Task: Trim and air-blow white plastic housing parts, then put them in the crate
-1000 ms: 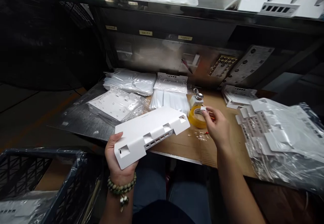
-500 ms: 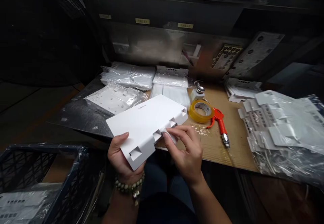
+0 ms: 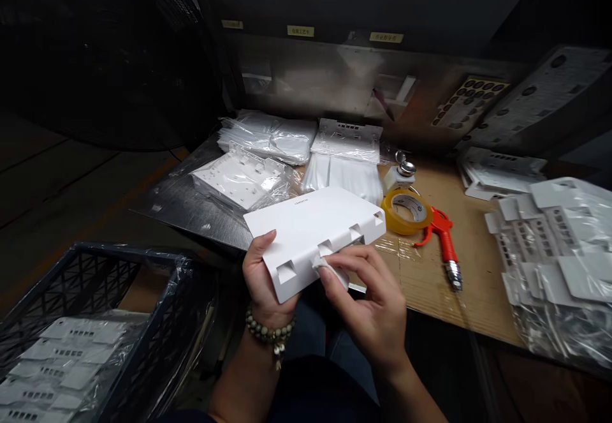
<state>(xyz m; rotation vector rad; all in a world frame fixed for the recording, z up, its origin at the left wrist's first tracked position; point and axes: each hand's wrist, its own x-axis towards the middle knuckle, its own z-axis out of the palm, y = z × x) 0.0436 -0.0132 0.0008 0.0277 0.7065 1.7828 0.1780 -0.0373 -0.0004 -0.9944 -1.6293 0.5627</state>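
A white plastic cover [image 3: 313, 225] with square notches along its near edge is tilted above the front of the bench. My left hand [image 3: 268, 276] grips its left end, thumb on top and the other fingers underneath. Pinched between the thumb and index finger of my right hand [image 3: 373, 302] is a small crumpled white cloth [image 3: 319, 265]. It touches the notched edge just below the second notch from the left. Part of the cloth hangs under the right fingers.
A yellow tape roll [image 3: 406, 211], a pump bottle [image 3: 400, 177] and a red air gun [image 3: 444, 241] lie right of the cover. Bagged white parts [image 3: 549, 238] are piled far right. Plastic bags [image 3: 268, 136] lie behind. A dark crate [image 3: 157, 308] stands lower left.
The cloth in my right hand has slid along the notched edge toward my left hand. The camera has turned left, so the whole scene sits farther right and more of the crate shows.
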